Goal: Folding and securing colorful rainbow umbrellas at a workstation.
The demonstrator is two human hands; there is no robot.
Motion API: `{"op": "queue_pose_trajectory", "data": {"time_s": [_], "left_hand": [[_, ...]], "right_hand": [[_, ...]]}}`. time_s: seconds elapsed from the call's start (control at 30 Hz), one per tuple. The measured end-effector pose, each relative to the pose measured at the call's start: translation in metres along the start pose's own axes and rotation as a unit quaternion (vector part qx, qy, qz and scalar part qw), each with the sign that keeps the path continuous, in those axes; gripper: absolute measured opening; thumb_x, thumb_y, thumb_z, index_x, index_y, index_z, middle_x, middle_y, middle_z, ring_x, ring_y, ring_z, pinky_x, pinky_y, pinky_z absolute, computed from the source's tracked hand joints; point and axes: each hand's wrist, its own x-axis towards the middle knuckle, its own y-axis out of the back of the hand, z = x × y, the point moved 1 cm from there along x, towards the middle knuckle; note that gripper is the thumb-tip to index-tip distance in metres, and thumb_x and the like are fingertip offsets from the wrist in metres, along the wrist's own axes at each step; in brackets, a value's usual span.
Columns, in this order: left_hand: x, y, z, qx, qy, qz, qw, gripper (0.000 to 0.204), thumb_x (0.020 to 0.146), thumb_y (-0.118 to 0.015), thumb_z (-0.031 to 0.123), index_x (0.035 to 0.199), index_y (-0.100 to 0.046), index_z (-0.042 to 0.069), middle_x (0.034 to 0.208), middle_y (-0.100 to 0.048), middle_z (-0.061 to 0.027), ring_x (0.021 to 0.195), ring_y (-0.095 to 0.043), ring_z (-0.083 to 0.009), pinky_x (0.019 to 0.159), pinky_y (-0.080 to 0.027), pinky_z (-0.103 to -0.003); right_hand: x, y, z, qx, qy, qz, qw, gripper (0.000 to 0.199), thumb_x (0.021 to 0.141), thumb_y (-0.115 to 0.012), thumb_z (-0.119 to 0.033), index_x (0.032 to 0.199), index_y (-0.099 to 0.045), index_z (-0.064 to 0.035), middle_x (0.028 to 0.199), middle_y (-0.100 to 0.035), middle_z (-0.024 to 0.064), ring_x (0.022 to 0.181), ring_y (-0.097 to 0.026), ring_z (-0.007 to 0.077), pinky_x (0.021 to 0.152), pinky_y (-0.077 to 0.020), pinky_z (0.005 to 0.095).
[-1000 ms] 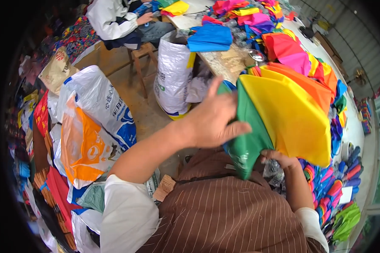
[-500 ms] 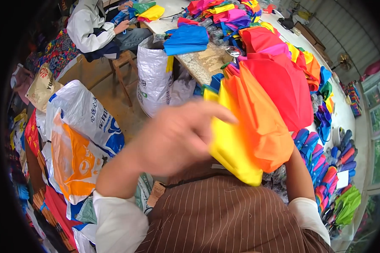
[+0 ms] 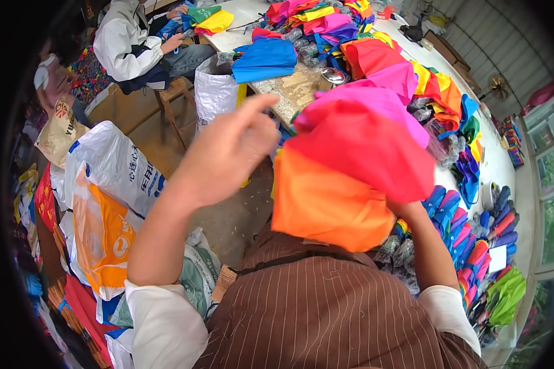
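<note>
The multicoloured umbrella canopy (image 3: 351, 166), with orange, red and magenta panels showing, filled the middle of the view, held up in front of the person's chest and just off the near edge of the worktop (image 3: 243, 15). That long white worktop ran from twelve o'clock round to four o'clock, heaped with more bright canopies; a blue fabric piece (image 3: 266, 59) lay at its near end at about eleven o'clock from the held canopy. White woven sacks (image 3: 114, 166) and an orange plastic bag (image 3: 101, 237) stood on the floor at nine o'clock, and another white sack (image 3: 214, 92) leaned against the worktop at eleven o'clock. A second person in a white jacket (image 3: 126, 43) sat on a stool at ten o'clock, hands at the worktop's far end. A row of folded umbrellas (image 3: 474, 243) lay at four o'clock.

The left hand (image 3: 228, 154) was raised at nine o'clock of the canopy, its fingers loosely apart, index finger stretched up, empty and just beside the orange panel. The right hand was hidden beneath the canopy at five o'clock, with only the forearm visible; whether its fingers were closed on the fabric could not be told.
</note>
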Motion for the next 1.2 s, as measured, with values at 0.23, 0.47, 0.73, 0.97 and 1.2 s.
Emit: {"op": "queue_pose_trajectory", "data": {"time_s": [0.23, 0.47, 0.73, 0.97, 1.2], "left_hand": [[-0.006, -0.015, 0.029, -0.446, -0.125, -0.235, 0.855, 0.071, 0.095, -0.037, 0.060, 0.127, -0.048, -0.002, 0.109, -0.063, -0.0212, 0.100, -0.062, -0.0289, 0.086, -0.048, -0.038], [0.021, -0.038, -0.029, -0.089, -0.045, -0.174, 0.980, 0.061, 0.102, -0.024, 0.052, 0.123, -0.053, 0.002, 0.110, -0.062, -0.0185, 0.103, -0.060, -0.0250, 0.093, -0.045, -0.039], [0.047, 0.034, -0.030, -0.267, 0.110, -0.046, 0.956, 0.056, 0.100, -0.037, 0.047, 0.120, -0.058, -0.001, 0.098, -0.069, -0.0170, 0.090, -0.067, -0.0221, 0.084, -0.051, -0.037], [0.058, -0.028, 0.006, -0.292, -0.105, -0.233, 0.922, 0.055, 0.096, -0.049, 0.047, 0.130, -0.055, 0.005, 0.111, -0.066, -0.0195, 0.102, -0.064, -0.0218, 0.090, -0.048, -0.035], [0.054, 0.031, -0.035, -0.271, 0.155, -0.153, 0.938, 0.067, 0.102, -0.021, 0.052, 0.126, -0.054, -0.001, 0.114, -0.064, -0.0182, 0.110, -0.061, -0.0250, 0.097, -0.045, -0.036]], "right_hand": [[-0.005, -0.004, 0.001, 0.090, -0.019, 0.036, 0.995, 0.057, 0.077, -0.070, -0.026, 0.129, -0.056, -0.0082, 0.131, -0.054, 0.0195, 0.125, -0.047, 0.0376, 0.103, -0.0379, 0.0439], [0.014, 0.016, -0.042, -0.105, 0.004, 0.087, 0.991, 0.040, 0.080, -0.068, -0.028, 0.113, -0.064, -0.0068, 0.109, -0.064, 0.0144, 0.105, -0.059, 0.0339, 0.089, -0.0466, 0.0438], [-0.011, -0.015, 0.018, 0.016, -0.006, 0.120, 0.993, 0.032, 0.080, -0.065, -0.028, 0.106, -0.069, -0.0098, 0.099, -0.068, 0.0130, 0.099, -0.063, 0.0316, 0.083, -0.0500, 0.0388], [0.010, -0.007, -0.033, 0.246, -0.128, 0.055, 0.959, 0.032, 0.087, -0.060, -0.018, 0.114, -0.062, -0.0024, 0.116, -0.062, 0.0172, 0.113, -0.055, 0.0311, 0.096, -0.0434, 0.0415], [-0.018, -0.034, 0.037, 0.655, -0.121, 0.090, 0.740, 0.048, 0.094, -0.054, -0.022, 0.136, -0.041, -0.0031, 0.136, -0.047, 0.0124, 0.124, -0.047, 0.0260, 0.104, -0.0407, 0.0418]]}}
